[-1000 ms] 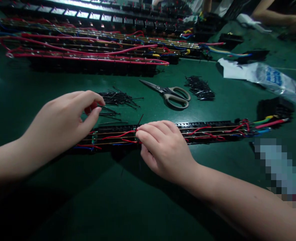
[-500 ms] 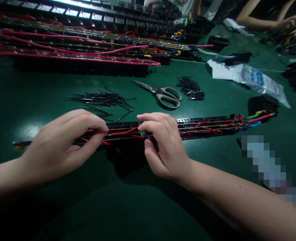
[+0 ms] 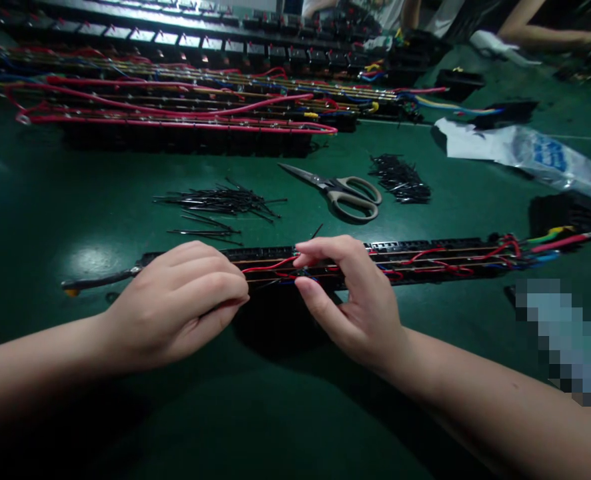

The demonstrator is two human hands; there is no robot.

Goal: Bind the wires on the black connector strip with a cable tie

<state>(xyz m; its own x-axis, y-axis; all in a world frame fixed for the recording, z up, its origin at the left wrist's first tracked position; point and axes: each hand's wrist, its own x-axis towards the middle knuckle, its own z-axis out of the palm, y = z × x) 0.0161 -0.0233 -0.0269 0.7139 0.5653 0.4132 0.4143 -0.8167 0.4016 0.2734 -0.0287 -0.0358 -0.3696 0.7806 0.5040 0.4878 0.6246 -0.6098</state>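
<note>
A long black wired strip (image 3: 450, 257) lies across in front of me, with red wires and thin brass-coloured rods along it. My left hand (image 3: 190, 307) is closed at the near edge of the strip, fingertips pressed against the thumb; whatever they pinch is hidden. To its right, my right hand (image 3: 360, 300) has thumb and forefinger apart, around the strip's middle. A thin black tail (image 3: 317, 231), like a cable tie end, sticks up behind the right fingers. Loose black cable ties (image 3: 220, 200) lie beyond my left hand.
Scissors (image 3: 338, 190) lie beyond the strip, beside a second pile of cable ties (image 3: 400, 179). A plastic bag (image 3: 550, 153) is at the right. More wired strips (image 3: 185, 107) fill the back. Another person's arm (image 3: 540, 27) shows at top right.
The view has swung left, shifting the scene rightward. My left hand has moved nearer to me, its fingers closing together. The thin black tail now shows behind my right fingers.
</note>
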